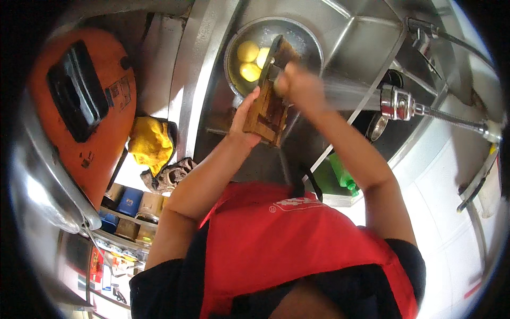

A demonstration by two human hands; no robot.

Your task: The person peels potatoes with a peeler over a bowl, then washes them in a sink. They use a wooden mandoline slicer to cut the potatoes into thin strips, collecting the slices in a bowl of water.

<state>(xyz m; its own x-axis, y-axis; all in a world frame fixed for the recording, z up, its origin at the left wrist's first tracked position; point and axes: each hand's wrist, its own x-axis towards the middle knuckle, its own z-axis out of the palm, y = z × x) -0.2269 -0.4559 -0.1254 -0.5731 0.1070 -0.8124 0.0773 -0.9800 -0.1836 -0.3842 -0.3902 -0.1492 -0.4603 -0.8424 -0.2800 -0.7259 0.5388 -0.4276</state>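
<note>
A wooden box-like tool with a dark metal edge [265,103], perhaps a slicer or grater, is tilted over the sink. My left hand [245,115] grips its lower left side. My right hand [299,85], blurred, is closed at the tool's middle; a small pale thing seems to be under its fingers, too unclear to name. Behind the tool's upper end, a round metal bowl [314,44] holds several yellow, peeled-looking round pieces [248,52], possibly potatoes, in what looks like water.
Water sprays from a metal faucet head [396,103] at the right towards my right hand. A sink divider [338,44] runs beside the bowl. A green bottle [340,171] lies lower right. Left are a yellow cloth [150,143], a brown cloth [169,175] and an orange machine housing [95,91].
</note>
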